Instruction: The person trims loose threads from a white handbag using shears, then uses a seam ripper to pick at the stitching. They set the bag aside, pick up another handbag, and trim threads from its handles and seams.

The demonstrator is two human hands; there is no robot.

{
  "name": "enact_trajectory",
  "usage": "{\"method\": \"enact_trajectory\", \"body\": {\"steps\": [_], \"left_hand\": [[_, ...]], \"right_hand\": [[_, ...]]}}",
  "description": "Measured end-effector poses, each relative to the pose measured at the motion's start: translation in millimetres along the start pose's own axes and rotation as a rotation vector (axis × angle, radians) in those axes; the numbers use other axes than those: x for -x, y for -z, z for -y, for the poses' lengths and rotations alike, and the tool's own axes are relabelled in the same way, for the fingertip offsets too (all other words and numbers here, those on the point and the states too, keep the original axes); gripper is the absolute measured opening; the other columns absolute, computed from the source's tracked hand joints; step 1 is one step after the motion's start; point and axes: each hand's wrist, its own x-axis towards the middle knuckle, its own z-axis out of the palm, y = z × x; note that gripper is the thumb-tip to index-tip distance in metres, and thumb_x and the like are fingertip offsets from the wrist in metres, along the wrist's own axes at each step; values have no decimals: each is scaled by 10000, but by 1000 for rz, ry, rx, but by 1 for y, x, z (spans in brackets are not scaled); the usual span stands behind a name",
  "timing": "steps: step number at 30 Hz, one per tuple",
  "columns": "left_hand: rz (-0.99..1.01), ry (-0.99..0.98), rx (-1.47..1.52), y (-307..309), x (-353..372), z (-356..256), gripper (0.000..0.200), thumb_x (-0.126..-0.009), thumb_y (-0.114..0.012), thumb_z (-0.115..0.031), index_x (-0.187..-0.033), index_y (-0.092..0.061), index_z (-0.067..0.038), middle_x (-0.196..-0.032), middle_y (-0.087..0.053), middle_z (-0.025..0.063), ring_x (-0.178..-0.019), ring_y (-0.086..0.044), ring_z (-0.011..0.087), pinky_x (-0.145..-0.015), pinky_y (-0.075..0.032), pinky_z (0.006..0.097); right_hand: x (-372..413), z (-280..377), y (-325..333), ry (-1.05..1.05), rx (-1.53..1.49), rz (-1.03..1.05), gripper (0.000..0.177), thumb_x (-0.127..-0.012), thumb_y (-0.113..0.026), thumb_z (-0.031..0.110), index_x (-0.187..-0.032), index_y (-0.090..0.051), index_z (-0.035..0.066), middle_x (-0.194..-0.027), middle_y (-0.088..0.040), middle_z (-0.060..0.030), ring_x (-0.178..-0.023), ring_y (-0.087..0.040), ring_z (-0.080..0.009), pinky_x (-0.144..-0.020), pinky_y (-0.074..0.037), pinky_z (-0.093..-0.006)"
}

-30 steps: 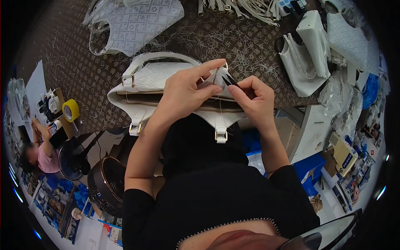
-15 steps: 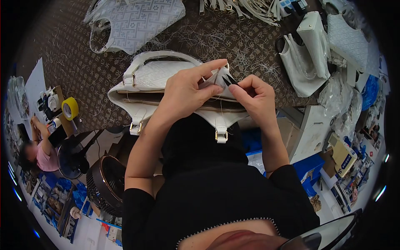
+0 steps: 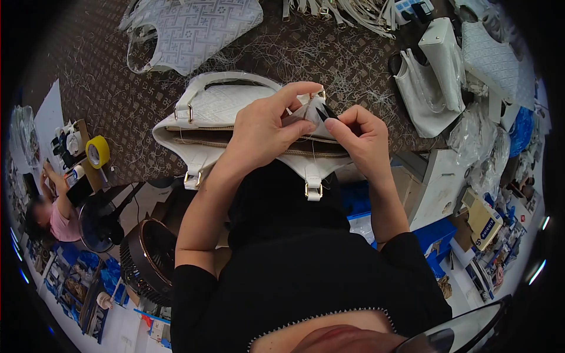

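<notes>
A person in a black top works on a white bag (image 3: 226, 101) at the near edge of a patterned tabletop (image 3: 132, 94), its zipper (image 3: 203, 142) open between both hands. The left hand (image 3: 259, 130) lies across the bag's mouth, its fingers holding pale fabric (image 3: 306, 112), index finger extended above the thumb. The fingers of the right hand (image 3: 362, 138) are closed on a slim black tool (image 3: 325, 113), its pointed tips by that fabric. A handle (image 3: 232, 76) arches on the bag's far side; gold buckles (image 3: 313, 190) hang on the near side. Loose threads (image 3: 294, 50) litter the tabletop beyond, near a grey patterned bag (image 3: 200, 32) and a heap of pale straps (image 3: 347, 16). More white bags (image 3: 424, 97) sit at right. At left are yellow tape (image 3: 97, 152), a fan (image 3: 147, 259) and a co-worker in pink (image 3: 63, 222).
</notes>
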Motion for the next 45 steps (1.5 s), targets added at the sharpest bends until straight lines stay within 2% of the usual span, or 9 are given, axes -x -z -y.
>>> {"method": "enact_trajectory", "body": {"steps": [11, 15, 18, 21, 24, 29, 32, 34, 45], "left_hand": [[26, 53, -18, 2, -5, -2, 503, -734, -694, -196, -1208, -531, -242, -823, -627, 65, -677, -621, 182, -622, -472, 297], [13, 58, -8, 1, -6, -1, 503, -734, -693, -200, -1209, -534, -244, -843, -633, 72, -691, -624, 182, -638, -476, 298], [0, 43, -21, 0, -7, 0, 503, -735, -690, -201, -1212, -533, -243, -863, -637, 90, -705, -626, 186, -652, -478, 298], [-17, -25, 40, 0, -9, -3, 501, -768, -655, -42, -1241, -513, -124, -758, -528, -10, -638, -473, 53, -587, -408, 204], [-23, -6, -14, 1, -7, -9, 501, -770, -659, -75, -1241, -511, -159, -818, -578, 29, -673, -545, 79, -622, -450, 226], [-673, -634, -376, 43, 36, -34, 249, -773, -667, -157, -972, -633, -10, -890, -633, 124, -751, -613, 207, -664, -487, 309], [-813, -337, -276, 99, 45, -21, 290, -824, -631, -273, -892, -651, 8, -793, -638, 97, -723, -604, 176, -642, -473, 287], [-336, 196, -56, 117, 31, 3, 396, -868, -559, -391, -862, -660, -9, -700, -631, 67, -708, -602, 136, -635, -460, 253], [52, 383, 665, 74, 16, 17, 449, -942, -412, -369, -912, -625, 25, -837, -656, 129, -745, -624, 149, -706, -496, 259]], "right_hand": [[-1, -11, 2, 391, -8, -78, 80, -783, -651, 14, -760, -576, 28, -691, -545, 7, -600, -447, -9, -504, -356, -172], [-7, 5, 33, 756, -601, -305, 129, -888, -558, 169, -894, -495, 56, -831, -550, -67, -660, -506, -92, -556, -401, -201], [-9, 39, 38, 503, -599, -802, 182, -919, -511, 241, -894, -484, 63, -798, -557, -69, -627, -521, -128, -551, -415, -206], [-2, 14, 25, 350, -376, -237, 80, -925, -500, 135, -923, -502, 55, -747, -567, -47, -608, -516, -97, -551, -417, -207], [-11, -12, -5, 341, 100, -213, 136, -854, -622, 139, -925, -575, 33, -748, -562, -15, -598, -461, -63, -548, -376, -183], [-16, -8, -9, 494, 265, -308, 133, -841, -632, 122, -911, -593, 16, -724, -595, -43, -621, -509, -70, -579, -425, -200], [-19, -10, -9, 535, 261, -347, 143, -846, -629, 123, -918, -589, 7, -731, -596, -44, -632, -510, -67, -584, -426, -199], [-22, -9, -9, 555, 248, -339, 148, -853, -621, 126, -929, -584, 5, -736, -597, -35, -639, -510, -63, -587, -422, -195], [2, 25, 16, 609, -258, -476, 155, -917, -493, 141, -993, -497, 6, -748, -550, -49, -543, -386, -45, -495, -321, -165]]}}
